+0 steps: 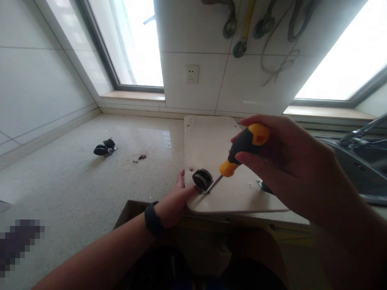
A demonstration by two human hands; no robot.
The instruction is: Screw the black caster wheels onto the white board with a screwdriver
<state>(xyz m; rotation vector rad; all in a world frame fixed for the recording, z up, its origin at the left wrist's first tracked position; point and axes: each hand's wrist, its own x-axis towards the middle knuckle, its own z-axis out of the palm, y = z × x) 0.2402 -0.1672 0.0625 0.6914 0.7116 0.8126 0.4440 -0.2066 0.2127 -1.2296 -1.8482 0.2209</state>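
My right hand [293, 153] is closed around the handle of a yellow and black screwdriver [229, 168]. The screwdriver's shaft slants down to the mounting plate of a black caster wheel [202, 179]. That caster stands at the near left corner of a white board [211, 141] with rounded corners. My left hand [173, 203], with a dark band on its wrist, grips the board's left edge, its thumb beside the caster plate. Partly hidden behind my right hand, another caster [266, 187] sits at the near right. Small holes show at the board's far corners.
Loose black casters [104, 148] lie on the speckled countertop [145, 133] to the left. Several small screws [141, 157] are near them. A sink [363, 161] with a faucet is at the right. The tiled wall behind carries a socket [192, 74] and pipe valves [240, 47].
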